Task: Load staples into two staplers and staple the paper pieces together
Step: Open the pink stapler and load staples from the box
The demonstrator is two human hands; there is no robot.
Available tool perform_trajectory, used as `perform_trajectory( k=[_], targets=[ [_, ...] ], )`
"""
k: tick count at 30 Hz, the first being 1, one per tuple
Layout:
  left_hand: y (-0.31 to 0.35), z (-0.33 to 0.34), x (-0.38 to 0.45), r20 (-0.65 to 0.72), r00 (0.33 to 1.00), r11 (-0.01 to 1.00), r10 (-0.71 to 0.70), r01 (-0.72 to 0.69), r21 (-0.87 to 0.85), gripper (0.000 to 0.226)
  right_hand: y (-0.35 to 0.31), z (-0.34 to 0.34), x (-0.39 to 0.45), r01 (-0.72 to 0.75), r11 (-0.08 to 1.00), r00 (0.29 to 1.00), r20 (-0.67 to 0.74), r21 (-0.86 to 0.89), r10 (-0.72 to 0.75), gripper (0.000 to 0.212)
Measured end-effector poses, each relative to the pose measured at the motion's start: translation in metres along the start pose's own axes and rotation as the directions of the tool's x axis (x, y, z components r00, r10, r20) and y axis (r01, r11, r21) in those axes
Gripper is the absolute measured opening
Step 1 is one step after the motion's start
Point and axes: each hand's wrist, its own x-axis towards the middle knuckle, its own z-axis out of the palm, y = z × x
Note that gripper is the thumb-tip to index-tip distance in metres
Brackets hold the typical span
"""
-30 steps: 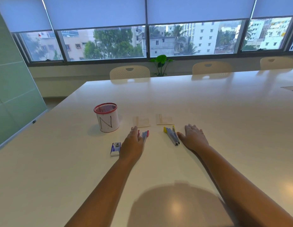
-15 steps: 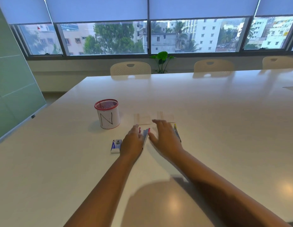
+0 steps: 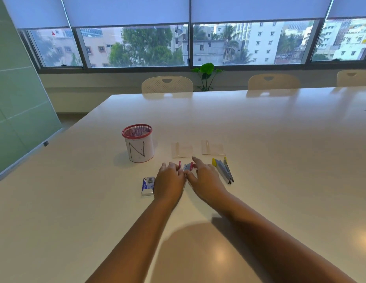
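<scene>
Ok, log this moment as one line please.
both hands on pink stapler | yellow stapler untouched | staple box unopened | papers unstapled

A large white table (image 3: 259,139) carries a red-rimmed mesh cup (image 3: 138,142) marked N, two small paper pieces (image 3: 182,150) side by side, a pink stapler (image 3: 187,167), a yellow stapler (image 3: 224,169) and a staple box (image 3: 148,185).
</scene>
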Motion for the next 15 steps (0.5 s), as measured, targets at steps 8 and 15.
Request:
perform_trajectory(
  k=[8, 15],
  targets=[
    [0.013, -0.017, -0.010, -0.094, 0.995, 0.920, -0.039, -0.001, -0.392, 0.036, -0.004, -0.004, -0.001, 0.004, 0.855, 0.999, -0.037, 0.519, 0.018, 0.058],
    [0.024, -0.025, -0.015, -0.008, 0.999, 0.769, -0.050, 0.033, -0.638, 0.042, -0.007, -0.006, 0.002, 0.019, 0.721, 0.993, -0.098, 0.692, 0.067, 0.069]
  ],
)
